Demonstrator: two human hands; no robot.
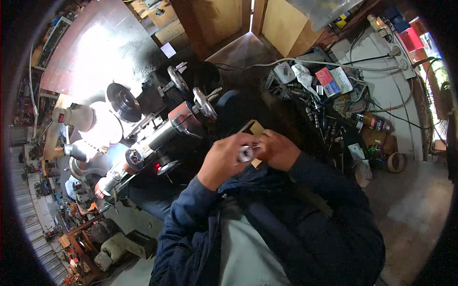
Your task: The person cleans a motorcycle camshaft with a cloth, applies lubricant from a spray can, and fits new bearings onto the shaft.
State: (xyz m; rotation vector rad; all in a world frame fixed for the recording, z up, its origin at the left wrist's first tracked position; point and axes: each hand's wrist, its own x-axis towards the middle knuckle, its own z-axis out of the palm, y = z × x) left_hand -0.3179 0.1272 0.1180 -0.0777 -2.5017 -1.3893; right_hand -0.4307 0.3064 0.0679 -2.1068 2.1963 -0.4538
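My left hand (220, 158) is closed around a shiny metal cylinder (245, 154), whose ringed end faces up toward the camera, in front of my body. My right hand (280, 150) is closed against an open, narrow yellowish cardboard box (255, 127), with its fingertips close to or touching the cylinder. The box stands out above and below both hands, and its middle is hidden behind them. I cannot make out whether the cylinder is partly inside it.
A metal lathe (157, 136) with handwheels (205, 105) and a bright lamp-lit area is at my left. Tools and a red-and-blue small box (327, 81) crowd the bench at my right, with cables (305, 61) across it. Wooden panels (214, 24) are ahead.
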